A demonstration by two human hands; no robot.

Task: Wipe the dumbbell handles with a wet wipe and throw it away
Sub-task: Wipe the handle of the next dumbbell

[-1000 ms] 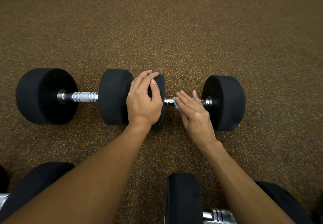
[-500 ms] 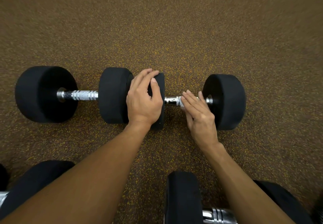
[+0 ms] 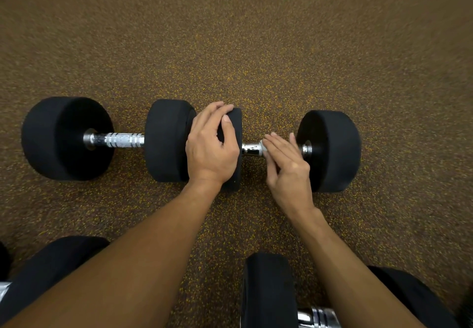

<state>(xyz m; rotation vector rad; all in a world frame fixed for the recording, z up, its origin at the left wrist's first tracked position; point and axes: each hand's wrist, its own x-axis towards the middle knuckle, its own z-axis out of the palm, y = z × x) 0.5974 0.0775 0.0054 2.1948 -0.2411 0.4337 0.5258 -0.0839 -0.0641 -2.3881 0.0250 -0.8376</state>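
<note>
Chrome handle of right dumbbell lies on floor. Right hand presses wet wipe on it, fingers flat. Left hand grips inner weight. Left dumbbell maybe next. Wipe not thrown away yet.
</note>
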